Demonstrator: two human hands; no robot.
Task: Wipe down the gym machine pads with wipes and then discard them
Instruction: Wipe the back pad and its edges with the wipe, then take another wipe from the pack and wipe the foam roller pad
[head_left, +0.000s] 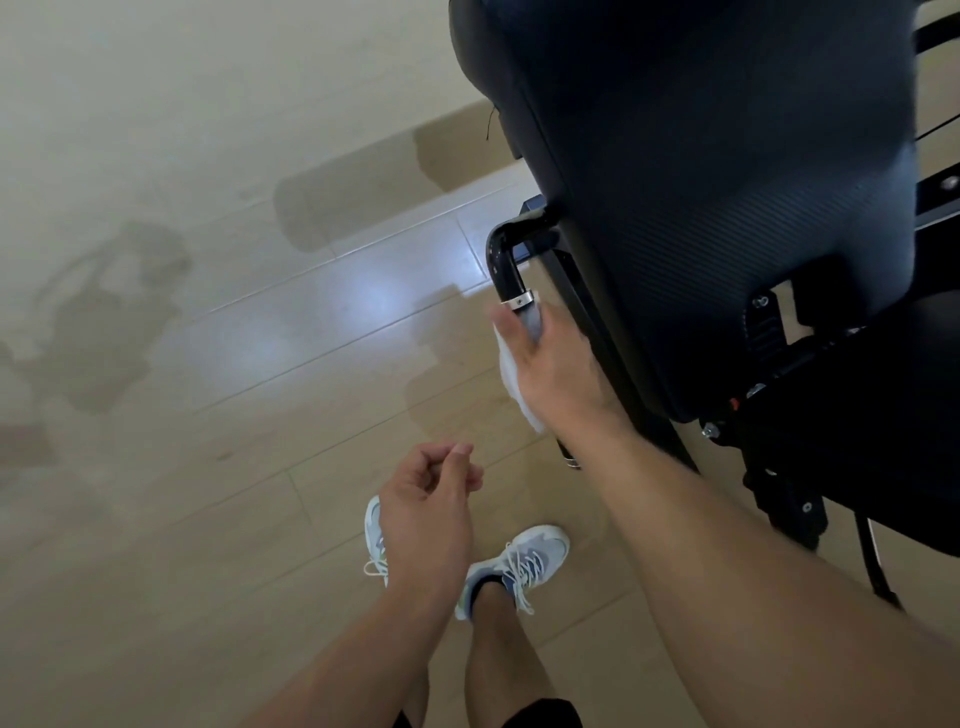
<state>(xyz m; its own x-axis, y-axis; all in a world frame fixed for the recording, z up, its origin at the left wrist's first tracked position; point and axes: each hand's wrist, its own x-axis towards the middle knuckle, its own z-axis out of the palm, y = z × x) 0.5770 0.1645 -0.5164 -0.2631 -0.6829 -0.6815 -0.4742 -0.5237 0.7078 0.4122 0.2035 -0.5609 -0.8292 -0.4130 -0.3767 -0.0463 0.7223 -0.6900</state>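
Over the pale wood floor (208, 364), the left hand (426, 514) hangs idle, its grip loosely curled on nothing. Right of it, the right hand (556, 369) wraps a white wipe (511, 374) around the machine's black handle bar (506, 265). The wipe looks thin, limp and damp, best bunched in the palm. Most of it is hidden beneath the fingers. The black back pad (727, 156) stands beside it, cut off above.

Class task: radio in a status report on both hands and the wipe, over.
Right hand grips the wipe round the machine handle. Left hand loosely curled, holds nothing. Back pad beside, untouched. Nothing in the way.
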